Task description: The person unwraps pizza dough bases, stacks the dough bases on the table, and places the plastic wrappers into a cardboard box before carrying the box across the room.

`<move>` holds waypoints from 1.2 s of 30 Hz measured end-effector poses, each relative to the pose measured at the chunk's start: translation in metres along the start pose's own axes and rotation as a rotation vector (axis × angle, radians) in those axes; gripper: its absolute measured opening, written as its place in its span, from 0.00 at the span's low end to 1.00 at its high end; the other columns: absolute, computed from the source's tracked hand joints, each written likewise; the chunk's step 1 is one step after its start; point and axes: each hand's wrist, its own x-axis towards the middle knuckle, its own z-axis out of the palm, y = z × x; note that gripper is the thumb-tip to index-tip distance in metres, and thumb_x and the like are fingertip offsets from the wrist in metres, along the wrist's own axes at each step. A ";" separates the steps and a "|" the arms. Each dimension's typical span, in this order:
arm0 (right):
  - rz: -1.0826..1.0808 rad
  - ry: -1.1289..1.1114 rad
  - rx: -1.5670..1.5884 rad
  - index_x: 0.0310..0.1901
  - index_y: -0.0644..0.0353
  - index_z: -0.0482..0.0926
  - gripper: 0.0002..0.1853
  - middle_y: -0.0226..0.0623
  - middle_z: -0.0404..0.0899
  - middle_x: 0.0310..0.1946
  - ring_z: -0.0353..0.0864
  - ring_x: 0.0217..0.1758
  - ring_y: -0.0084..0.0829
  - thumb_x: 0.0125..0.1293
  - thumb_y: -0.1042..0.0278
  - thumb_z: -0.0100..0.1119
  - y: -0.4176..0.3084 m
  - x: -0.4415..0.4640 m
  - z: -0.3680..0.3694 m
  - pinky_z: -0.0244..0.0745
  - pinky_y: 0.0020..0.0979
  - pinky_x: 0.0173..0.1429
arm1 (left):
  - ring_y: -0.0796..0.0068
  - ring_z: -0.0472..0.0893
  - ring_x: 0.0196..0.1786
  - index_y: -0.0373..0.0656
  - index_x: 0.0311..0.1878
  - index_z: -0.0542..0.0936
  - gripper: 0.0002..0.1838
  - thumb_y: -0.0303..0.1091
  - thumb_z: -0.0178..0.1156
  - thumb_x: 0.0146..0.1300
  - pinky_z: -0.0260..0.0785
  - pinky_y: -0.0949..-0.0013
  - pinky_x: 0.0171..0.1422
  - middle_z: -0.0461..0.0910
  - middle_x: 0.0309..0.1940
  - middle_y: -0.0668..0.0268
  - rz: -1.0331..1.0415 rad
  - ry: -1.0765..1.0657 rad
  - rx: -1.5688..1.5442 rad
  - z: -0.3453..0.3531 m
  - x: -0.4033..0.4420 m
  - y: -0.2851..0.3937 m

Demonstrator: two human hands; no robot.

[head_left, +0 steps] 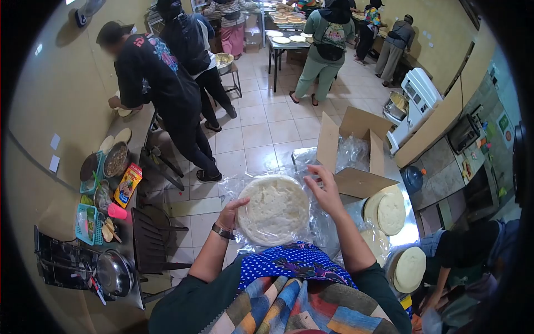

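A round, pale flat dough base (pixel 273 210) lies inside a clear plastic bag (pixel 232 188), held up in front of my body. My left hand (pixel 229 216), with a dark watch at the wrist, grips its left edge through the plastic, thumb on top. At the bag's upper right edge is my right hand (pixel 324 189), its fingers bent and apart; no firm hold shows there. Loose clear plastic hangs below that hand. To the right, stacked round bases (pixel 391 214) rest on the metal table (pixel 410 225), and another pile of bases (pixel 410 270) stands nearer me.
An open cardboard box (pixel 356 182) with clear plastic bags sits on the table ahead to the right. A white mixer (pixel 420 100) stands beyond it. On the left, a side table holds bowls (pixel 117 160) and baskets. A dark chair (pixel 153 239) and several people are around.
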 end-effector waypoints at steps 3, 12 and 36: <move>0.111 -0.238 0.011 0.41 0.61 0.81 0.11 0.33 0.78 0.38 0.77 0.41 0.28 0.57 0.68 0.68 0.002 0.013 -0.006 0.72 0.29 0.47 | 0.59 0.81 0.53 0.30 0.62 0.69 0.28 0.36 0.57 0.62 0.73 0.57 0.61 0.78 0.53 0.51 -0.018 -0.023 0.017 0.003 0.005 0.000; 0.182 -0.316 0.207 0.37 0.62 0.82 0.10 0.23 0.71 0.27 0.68 0.33 0.17 0.52 0.79 0.70 -0.025 0.010 -0.011 0.68 0.22 0.41 | 0.60 0.81 0.54 0.32 0.65 0.66 0.30 0.39 0.58 0.63 0.73 0.58 0.61 0.76 0.57 0.51 0.033 -0.139 -0.031 -0.002 0.005 -0.008; -0.401 -0.444 -0.209 0.28 0.59 0.79 0.09 0.34 0.77 0.33 0.75 0.41 0.38 0.44 0.83 0.58 -0.021 0.006 -0.047 0.72 0.36 0.44 | 0.66 0.80 0.54 0.36 0.64 0.68 0.31 0.50 0.56 0.68 0.75 0.61 0.58 0.78 0.55 0.56 0.012 -0.030 0.092 -0.025 0.019 0.004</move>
